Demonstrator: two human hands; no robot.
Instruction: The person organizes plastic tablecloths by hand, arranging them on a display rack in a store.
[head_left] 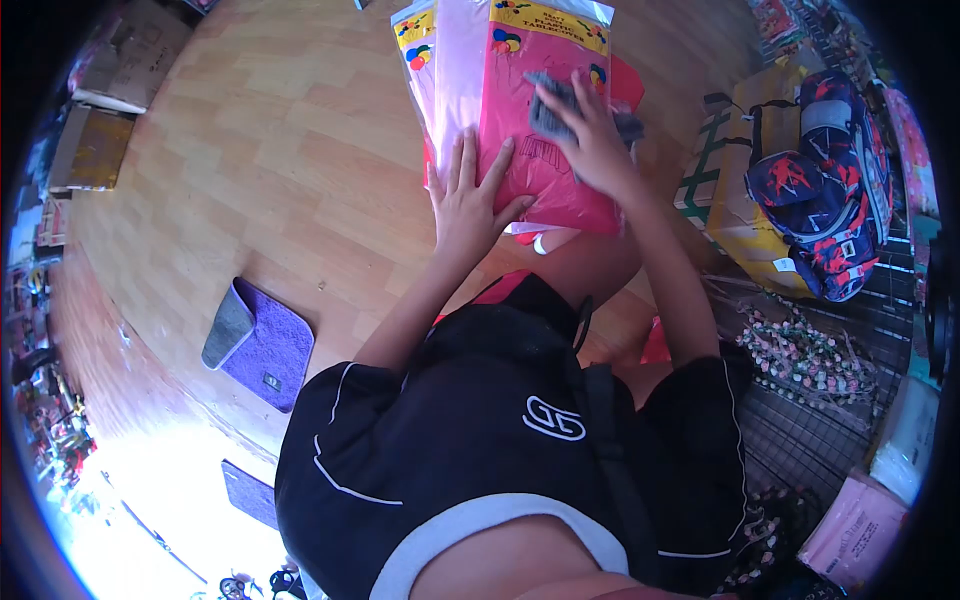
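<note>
A pink plastic tablecover in its clear packet (545, 190), with a yellow header and printed balloons, lies across my lap. Beside it on the left is a paler pink packet (460, 70), partly over another packet with the same yellow header. My left hand (468, 205) rests flat on the packets, fingers spread, holding nothing. On the upper right of the pink packet, my right hand (597, 150) presses a grey cloth (552, 115) against the plastic. Part of the cloth is hidden under the palm and fingers.
A purple mat (265, 345) with one corner folded lies on the wooden floor (300, 150). Cardboard boxes (140, 55) stand at upper left. To the right are a patterned backpack (820, 190), flower garlands (805, 355) on a wire rack and a pink package (855, 530).
</note>
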